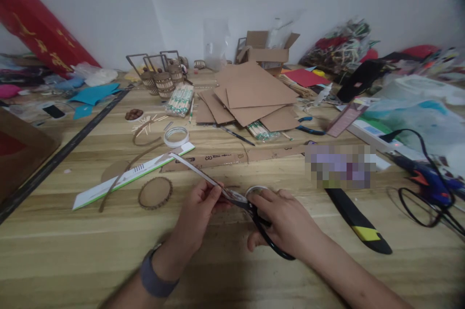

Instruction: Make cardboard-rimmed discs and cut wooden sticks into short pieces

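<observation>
My left hand [201, 209] pinches a thin pale strip [192, 167] that runs up and left toward the roll of white tape. My right hand [281, 219] is closed on black-handled scissors [261, 226]; their blades point left and reach the strip beside my left fingertips. Close behind my right fingers is a round, whitish thing, partly hidden. A cardboard disc [155, 193] with a ridged rim lies left of my left hand. Beyond it rest a white and green strip [109, 187], curved brown strips [136, 158] and the tape roll [176, 137].
Cardboard sheets [254, 91] and bundled sticks [180, 100] lie at the back, near small woven-looking baskets [164, 85] with tall handles. A black and yellow cutter [358, 222] is right of my right hand; a blue glue gun [430, 185] with a looping cable sits farther right.
</observation>
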### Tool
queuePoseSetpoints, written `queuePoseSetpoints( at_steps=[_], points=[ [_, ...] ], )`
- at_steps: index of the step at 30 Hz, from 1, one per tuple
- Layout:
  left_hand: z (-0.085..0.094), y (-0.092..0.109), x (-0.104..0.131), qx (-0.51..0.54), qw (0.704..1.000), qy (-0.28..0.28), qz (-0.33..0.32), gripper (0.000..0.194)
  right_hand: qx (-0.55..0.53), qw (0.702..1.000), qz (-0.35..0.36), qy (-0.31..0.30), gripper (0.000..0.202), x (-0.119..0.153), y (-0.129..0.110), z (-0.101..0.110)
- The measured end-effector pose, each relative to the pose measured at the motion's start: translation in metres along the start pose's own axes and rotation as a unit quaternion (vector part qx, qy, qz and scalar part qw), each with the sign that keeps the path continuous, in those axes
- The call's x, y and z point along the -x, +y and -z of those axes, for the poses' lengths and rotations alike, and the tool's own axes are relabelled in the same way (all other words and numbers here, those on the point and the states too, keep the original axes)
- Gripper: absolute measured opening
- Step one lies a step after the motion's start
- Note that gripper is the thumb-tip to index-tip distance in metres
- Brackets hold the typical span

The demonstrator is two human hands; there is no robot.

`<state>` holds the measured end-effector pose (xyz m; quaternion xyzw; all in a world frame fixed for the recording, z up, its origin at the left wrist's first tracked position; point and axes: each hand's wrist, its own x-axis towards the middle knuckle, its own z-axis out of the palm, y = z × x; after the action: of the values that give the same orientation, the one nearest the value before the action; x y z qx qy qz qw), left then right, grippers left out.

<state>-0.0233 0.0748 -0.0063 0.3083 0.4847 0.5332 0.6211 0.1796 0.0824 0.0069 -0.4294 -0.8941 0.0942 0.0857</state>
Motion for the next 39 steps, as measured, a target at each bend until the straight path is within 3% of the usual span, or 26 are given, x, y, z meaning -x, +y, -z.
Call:
queuePoseSetpoints(
  at_steps=[29,39],
  points=[
    [-0.0057,-0.0002,0.0059,0.0,1.0,-0.014,0.009,0.04,-0.025,0.999,0.014,0.033,0.054,0.0015,-0.0025,-0.008],
    [-0.0056,-0.0012,0.0057,-0.001,1.0,-0.026,0.016,0.043,-0.02,0.999,0.007,0.03,0.06,-0.0008,-0.0049,-0.0057]
  ],
)
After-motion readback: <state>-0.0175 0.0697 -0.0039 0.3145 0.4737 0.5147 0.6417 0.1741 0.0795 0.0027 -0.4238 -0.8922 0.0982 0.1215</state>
